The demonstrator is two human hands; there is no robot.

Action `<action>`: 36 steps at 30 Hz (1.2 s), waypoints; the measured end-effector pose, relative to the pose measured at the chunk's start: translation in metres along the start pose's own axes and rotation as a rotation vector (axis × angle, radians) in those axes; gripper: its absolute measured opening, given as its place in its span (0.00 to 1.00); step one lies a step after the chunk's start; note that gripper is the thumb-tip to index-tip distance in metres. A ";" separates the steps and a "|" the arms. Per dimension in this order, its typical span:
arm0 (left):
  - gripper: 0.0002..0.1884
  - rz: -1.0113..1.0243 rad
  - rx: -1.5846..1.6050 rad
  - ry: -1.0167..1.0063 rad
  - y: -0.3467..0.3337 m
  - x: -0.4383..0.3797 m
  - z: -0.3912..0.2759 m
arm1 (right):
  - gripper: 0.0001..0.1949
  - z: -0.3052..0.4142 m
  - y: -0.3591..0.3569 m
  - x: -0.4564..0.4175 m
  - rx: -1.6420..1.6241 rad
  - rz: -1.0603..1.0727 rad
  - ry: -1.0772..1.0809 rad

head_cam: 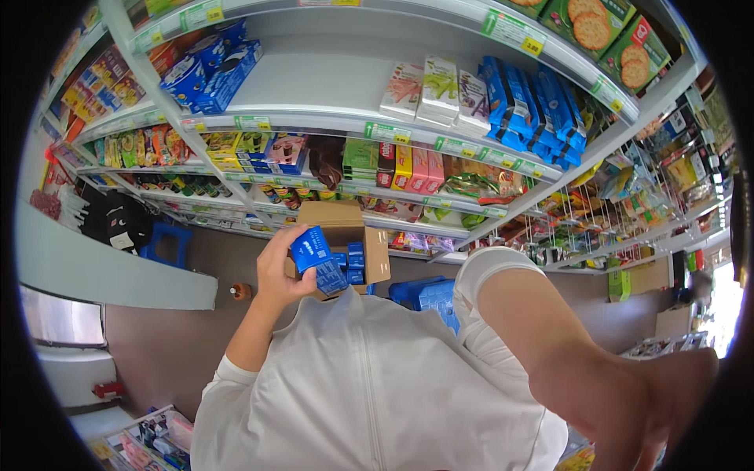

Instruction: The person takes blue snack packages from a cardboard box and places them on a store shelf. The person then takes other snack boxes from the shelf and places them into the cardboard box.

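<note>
My left hand grips a small blue product box printed with writing, thumb on one side and fingers on the other. Just beyond it stands a cardboard carton with its flaps raised. Several similar blue boxes lie inside the carton; the held box hides part of its opening. My right arm bends up close to the camera, and my right hand is a dark blur at the lower right. Its fingers are too unclear to show whether they hold anything.
Shop shelves stretch ahead, with blue tubs and a blue box at left, upright cartons and blue packets at right. A blue plastic stool stands beside the carton. A grey counter juts in from the left; a bottle stands near its end.
</note>
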State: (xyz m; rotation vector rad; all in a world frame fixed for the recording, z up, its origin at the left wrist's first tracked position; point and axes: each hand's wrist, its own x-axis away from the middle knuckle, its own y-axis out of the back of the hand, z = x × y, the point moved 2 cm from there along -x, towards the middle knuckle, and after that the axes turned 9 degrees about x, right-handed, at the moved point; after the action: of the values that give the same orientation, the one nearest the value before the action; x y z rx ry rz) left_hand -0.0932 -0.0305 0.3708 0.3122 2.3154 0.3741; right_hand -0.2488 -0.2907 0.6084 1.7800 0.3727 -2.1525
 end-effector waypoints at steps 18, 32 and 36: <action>0.29 -0.079 -0.042 0.110 0.028 0.025 0.013 | 0.18 -0.169 0.171 0.159 2.031 -0.260 -0.577; 0.29 -0.089 -0.062 0.092 0.028 0.029 0.012 | 0.19 -0.194 0.159 0.156 2.136 -0.334 -0.635; 0.29 -0.090 -0.059 0.098 0.029 0.029 0.013 | 0.20 -0.197 0.160 0.159 2.183 -0.359 -0.630</action>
State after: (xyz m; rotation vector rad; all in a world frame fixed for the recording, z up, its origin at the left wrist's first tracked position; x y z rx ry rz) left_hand -0.1010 0.0080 0.3537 0.1628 2.3999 0.4206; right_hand -0.0341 -0.3712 0.4162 0.9630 -2.8386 -3.0883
